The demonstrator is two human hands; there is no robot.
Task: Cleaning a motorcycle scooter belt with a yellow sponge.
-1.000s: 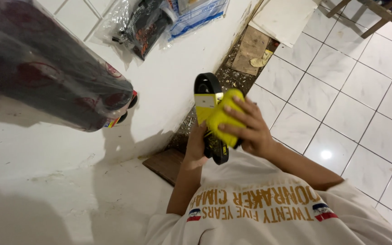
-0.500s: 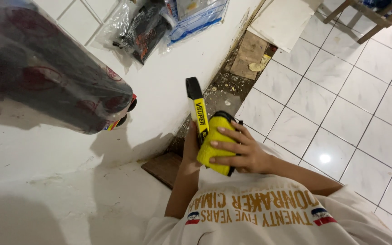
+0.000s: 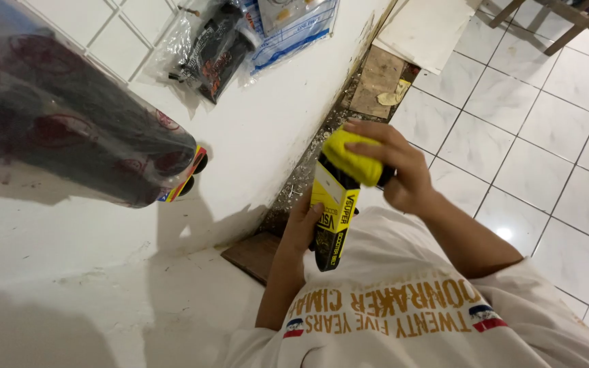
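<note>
Here, both hands [image 3: 397,174] [image 3: 303,228] in firm grip around yellow-and-black packaged part [image 3: 339,204].

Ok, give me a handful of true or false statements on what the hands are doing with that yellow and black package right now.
1. The right hand grips the yellow top of the package. True.
2. The left hand lies flat on the white counter. False: it holds the package from below, at its lower part.
3. A plastic-wrapped black item lies on the counter away from both hands. True.
4. The package rests on the floor tiles. False: it is held up in the air in front of the person's white shirt.
5. A large dark wrapped bundle sits at the left. True.
</note>
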